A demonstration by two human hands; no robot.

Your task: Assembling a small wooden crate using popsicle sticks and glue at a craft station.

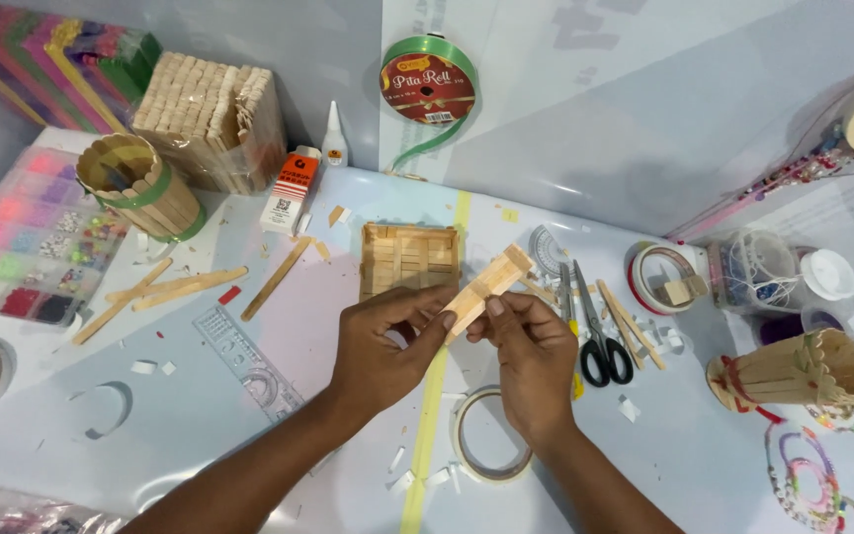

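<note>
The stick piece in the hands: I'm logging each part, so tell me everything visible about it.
The stick piece looks like flat, pale wooden craft sticks joined side by side, with a short crosspiece at its far end. It is tilted up to the right above the table. The left hand and right hand pinch its near end.

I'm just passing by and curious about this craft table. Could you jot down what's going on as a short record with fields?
Left hand: pinches the lower end of a flat piece made of craft sticks
Right hand: grips the same piece from the other side
Behind the hands: square craft-stick tray
Right of the hands: black-handled scissors
Below the hands: tape roll on the table
Far left: round craft-stick holder, bead organiser box
</note>
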